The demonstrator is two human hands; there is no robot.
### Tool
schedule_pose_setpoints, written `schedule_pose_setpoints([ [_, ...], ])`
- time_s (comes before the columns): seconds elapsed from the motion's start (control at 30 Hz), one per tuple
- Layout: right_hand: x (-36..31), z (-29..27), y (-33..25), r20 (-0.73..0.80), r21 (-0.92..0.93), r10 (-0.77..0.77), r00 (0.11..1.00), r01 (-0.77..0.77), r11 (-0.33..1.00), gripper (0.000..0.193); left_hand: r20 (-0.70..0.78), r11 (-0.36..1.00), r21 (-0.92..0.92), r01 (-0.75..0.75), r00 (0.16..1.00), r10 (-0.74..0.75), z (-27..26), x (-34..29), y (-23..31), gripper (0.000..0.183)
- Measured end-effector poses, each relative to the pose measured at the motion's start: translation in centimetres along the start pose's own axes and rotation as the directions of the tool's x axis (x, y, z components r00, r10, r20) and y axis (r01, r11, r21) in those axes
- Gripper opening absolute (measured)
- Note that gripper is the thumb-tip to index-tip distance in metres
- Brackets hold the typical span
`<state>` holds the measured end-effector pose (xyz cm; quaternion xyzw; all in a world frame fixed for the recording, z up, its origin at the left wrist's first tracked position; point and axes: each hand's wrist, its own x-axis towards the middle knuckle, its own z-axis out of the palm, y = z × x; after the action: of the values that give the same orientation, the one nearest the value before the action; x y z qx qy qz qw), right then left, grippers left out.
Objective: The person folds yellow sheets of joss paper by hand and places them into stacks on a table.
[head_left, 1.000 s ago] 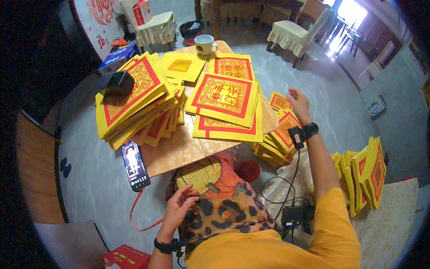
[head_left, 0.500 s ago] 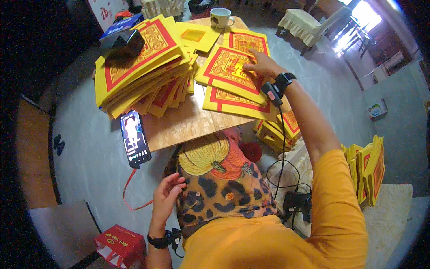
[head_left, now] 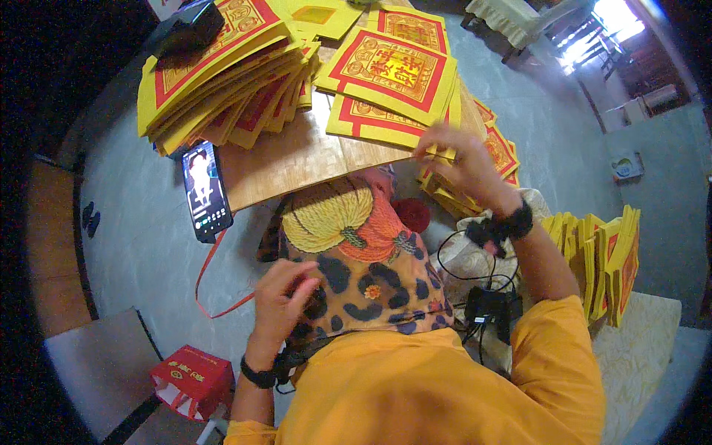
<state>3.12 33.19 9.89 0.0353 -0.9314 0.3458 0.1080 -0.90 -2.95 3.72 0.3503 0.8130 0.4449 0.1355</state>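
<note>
My right hand (head_left: 461, 159) is blurred at the near edge of a stack of yellow sheets with red printed squares (head_left: 389, 74) on a low wooden table (head_left: 297, 159). Its fingers touch the lowest sheets; a grip cannot be made out. My left hand (head_left: 285, 293) rests with loosely bent fingers on my lap, on orange, yellow and spotted cloth (head_left: 356, 252), and holds nothing. Both wrists wear black bands. A larger, fanned pile of the same sheets (head_left: 222, 74) fills the table's left side.
A lit phone (head_left: 206, 189) lies at the table's near left corner, with a red cord hanging below it. A black box (head_left: 189, 26) sits on the left pile. More yellow packets lie beside the table (head_left: 500, 152) and stand upright at right (head_left: 604, 259). A red bag (head_left: 191, 378) stands lower left.
My right hand has drawn back from the top of the middle stack to its near edge. My left hand has shifted a little on my lap. The view has tilted further down.
</note>
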Motion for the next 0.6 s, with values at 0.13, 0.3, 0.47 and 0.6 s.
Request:
schedule_pose_setpoints([
  [0.13, -4.1, 3.7, -3.2, 0.246, 0.108, -0.088, 0.965, 0.062, 0.992, 0.016, 0.111, 0.926, 0.283, -0.251, 0.967, 0.228, 3.4, 1.7, 2.8, 0.023],
  [0.3, -5.1, 6.6, -5.9, 0.409, -0.04, 0.073, 0.909, -0.062, 0.997, 0.026, 0.137, 0.875, 0.324, -0.36, 0.933, 0.333, 5.4, 2.9, 2.1, 0.019],
  [0.47, -4.9, 6.6, -7.4, 0.48, -0.055, -0.071, 0.874, 0.111, 0.992, 0.025, 0.07, 0.98, -0.09, -0.179, 0.98, 0.186, 1.8, 2.7, 2.1, 0.01],
  [0.6, -6.7, 5.1, -3.8, 0.434, 0.211, 0.008, 0.901, -0.11, 0.971, 0.019, -0.12, 0.994, -0.099, 0.053, 0.991, -0.064, -4.7, 0.9, 0.4, 0.006],
])
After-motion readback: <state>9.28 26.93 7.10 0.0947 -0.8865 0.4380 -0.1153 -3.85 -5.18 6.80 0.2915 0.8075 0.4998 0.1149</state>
